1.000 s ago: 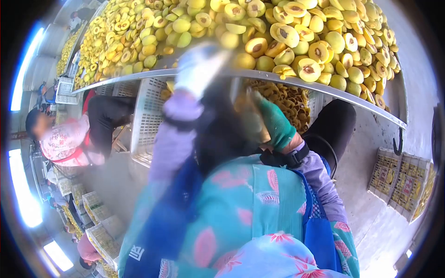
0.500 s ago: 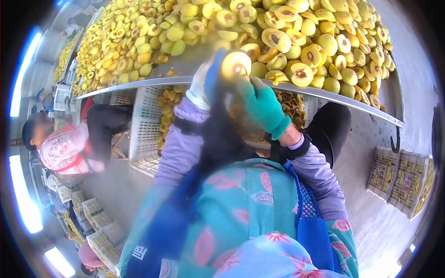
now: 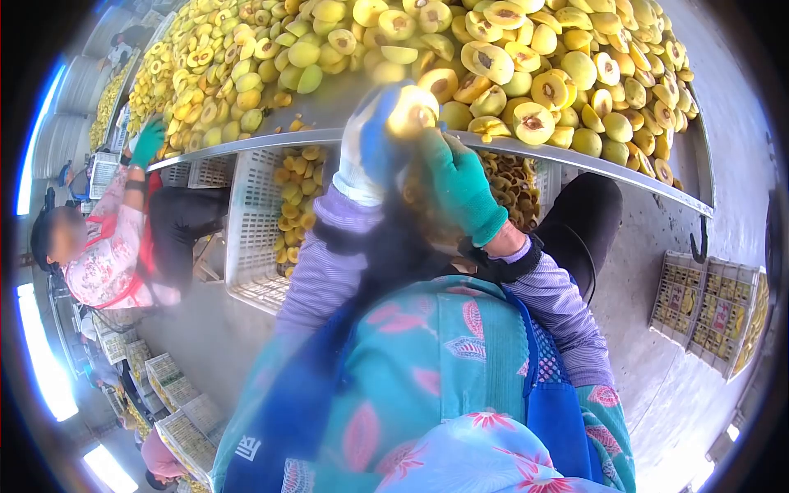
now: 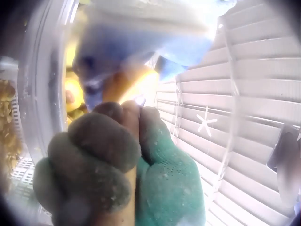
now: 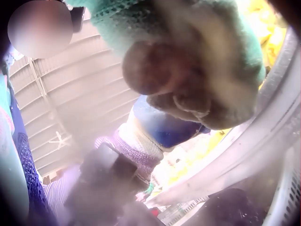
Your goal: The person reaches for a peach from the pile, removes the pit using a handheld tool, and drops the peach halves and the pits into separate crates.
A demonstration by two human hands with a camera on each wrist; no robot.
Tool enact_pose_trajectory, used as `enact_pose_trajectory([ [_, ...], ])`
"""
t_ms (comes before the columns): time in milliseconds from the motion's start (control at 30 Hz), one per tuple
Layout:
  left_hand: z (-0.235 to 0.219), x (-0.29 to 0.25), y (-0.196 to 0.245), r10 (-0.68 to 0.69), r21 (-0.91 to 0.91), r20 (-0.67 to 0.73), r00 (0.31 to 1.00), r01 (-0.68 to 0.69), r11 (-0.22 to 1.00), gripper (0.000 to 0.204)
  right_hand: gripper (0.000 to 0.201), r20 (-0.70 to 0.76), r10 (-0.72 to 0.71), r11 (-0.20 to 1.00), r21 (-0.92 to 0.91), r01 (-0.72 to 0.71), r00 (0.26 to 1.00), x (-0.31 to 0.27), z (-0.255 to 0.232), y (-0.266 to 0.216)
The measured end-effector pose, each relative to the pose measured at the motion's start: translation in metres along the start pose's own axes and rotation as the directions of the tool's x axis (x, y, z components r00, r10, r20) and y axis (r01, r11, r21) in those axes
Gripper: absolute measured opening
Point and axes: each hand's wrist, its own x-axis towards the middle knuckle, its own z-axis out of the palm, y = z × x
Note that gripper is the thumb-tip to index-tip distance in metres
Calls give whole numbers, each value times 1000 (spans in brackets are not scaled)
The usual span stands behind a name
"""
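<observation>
In the head view my left hand [image 3: 364, 156], in a white and blue glove, holds a yellow peach half [image 3: 413, 112] just above the table's front rail. My right hand [image 3: 464, 185], in a green glove, meets the fruit from the right. Seen from the left wrist, its fingers curl round the tan handle [image 4: 121, 214] of a tool. The tool's tip points at the peach half [image 4: 141, 84] and is mostly hidden by fingers and glare. The right wrist view has the green glove [image 5: 225, 70] close to the blue palm of the left glove [image 5: 164, 125].
A heap of peach halves [image 3: 526, 62] covers the metal-edged table [image 3: 575, 168]. Below stand a white crate [image 3: 251, 214] of peach halves and a container of brown scraps [image 3: 514, 185]. Filled crates [image 3: 707, 316] stand on the right. Another person [image 3: 111, 255] sits at the left.
My hands were apart and blurred; they have come together at the rail, with a peach half now in the left one. The neighbour's green-gloved hand now reaches to the table.
</observation>
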Motion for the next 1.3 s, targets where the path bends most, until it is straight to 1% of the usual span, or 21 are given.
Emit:
enact_pose_trajectory([
  [133,6,-9,-5,-198,-121,9,980,197,973,18,38,120,211,915,324,-239,970,0,0,-17],
  [200,6,-9,-5,-84,52,18,996,83,995,18,38,146,212,891,377,-252,966,0,-1,-22],
  [233,6,-9,-5,-28,138,29,999,24,990,18,38,144,194,908,349,-233,971,0,-1,-23],
  [333,13,-8,-3,104,241,-48,993,-90,966,17,38,21,-83,996,47,81,996,-3,10,-3],
  [400,14,-10,-7,145,214,-55,988,-131,968,17,39,31,-185,982,26,184,982,-3,9,8],
  [433,16,-10,-8,169,198,-60,984,-154,968,16,39,78,-154,978,153,141,985,-2,0,10],
  [533,17,-14,-3,-214,-169,39,976,218,961,16,44,81,-133,973,201,114,988,2,2,17],
  [600,17,-17,1,-117,-17,-1,993,117,993,15,43,143,66,815,564,-136,987,1,7,19],
  [633,19,-14,2,-57,58,-17,998,58,997,15,39,297,204,446,820,-359,933,2,6,17],
  [667,20,-13,2,3,133,-27,1000,1,991,15,34,340,243,323,855,-406,909,2,7,17],
  [700,16,-13,2,-23,114,65,998,16,993,12,31,381,282,192,877,-441,881,2,7,18],
  [767,10,-14,-4,-14,69,137,990,5,998,13,35,162,280,602,738,-305,946,-3,14,24],
  [833,11,-9,-17,5,-38,188,982,2,999,19,40,99,329,679,666,-308,939,0,15,11],
  [967,22,-10,-2,-91,-198,63,994,101,975,23,31,290,521,332,798,-504,803,-2,0,-53],
  [1000,19,-6,0,-169,-299,160,973,211,931,25,29,330,536,275,802,-530,777,-4,-6,-62],
  [1033,16,-4,1,-235,-384,263,936,325,864,26,27,375,453,267,809,-524,809,-8,-6,-43],
  [1067,14,-1,-2,-234,-428,351,907,377,821,28,26,414,364,258,816,-518,834,-13,-4,-8],
  [1100,11,2,-5,-231,-459,435,870,435,774,30,27,458,326,211,817,-536,827,-12,-7,-11],
  [1200,15,9,-20,-84,-439,538,839,364,821,34,29,602,309,-20,778,-628,736,-19,-20,-35],
  [1233,17,8,-24,-42,-394,527,849,287,873,34,30,591,323,11,779,-627,739,-18,-23,-42],
  [1300,17,7,-21,-117,-404,506,854,355,843,35,35,567,346,68,780,-622,748,-16,-24,-52],
])
